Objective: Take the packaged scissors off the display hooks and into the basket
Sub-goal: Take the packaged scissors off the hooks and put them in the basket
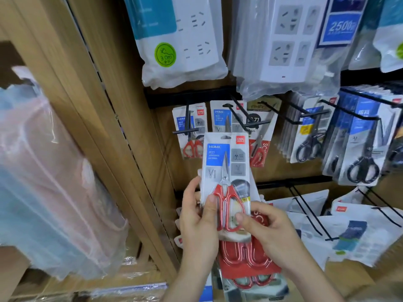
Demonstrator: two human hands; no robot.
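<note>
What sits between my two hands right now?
Head view: the white blister pack of red-handled scissors, pinched between the left hand and right hand.

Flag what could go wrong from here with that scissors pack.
1. The left hand and right hand pinch the scissors pack only at its lower end; its free top may tip or slip.
2. The hooks jut out just above it; lifting could snag the pack or a finger.
3. No basket is in view, so the drop may miss.
</note>
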